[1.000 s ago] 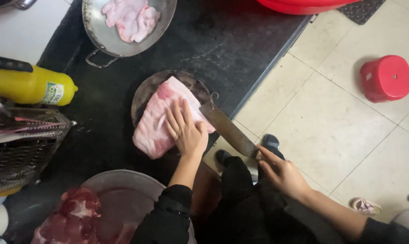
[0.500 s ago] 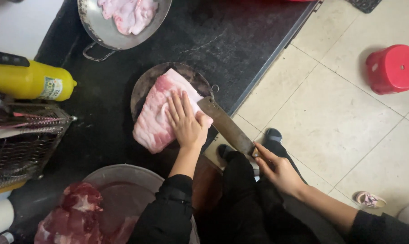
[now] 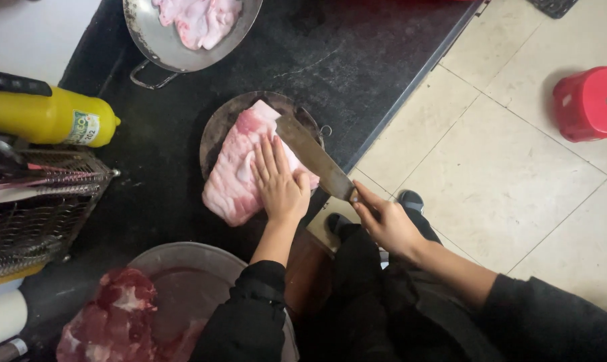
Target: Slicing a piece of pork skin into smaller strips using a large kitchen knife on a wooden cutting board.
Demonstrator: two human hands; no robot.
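Observation:
A pale pink slab of meat (image 3: 233, 171) lies on a round dark chopping board (image 3: 219, 127) on the black counter. My left hand (image 3: 280, 188) presses flat on the near end of the slab, fingers spread. My right hand (image 3: 384, 224) grips the handle of a broad cleaver (image 3: 313, 157), whose blade rests at the slab's right edge, just beside my left fingers.
A metal pan of pale meat (image 3: 189, 27) sits at the back. A metal bowl of red meat (image 3: 115, 322) is near my body. A yellow bottle (image 3: 45, 117) and wire rack (image 3: 35, 201) stand at left. A red stool (image 3: 588, 100) stands on the tiled floor.
The cleaver has moved forward from beside the board's near edge onto the slab's right side. My left hand stays pressed on the meat.

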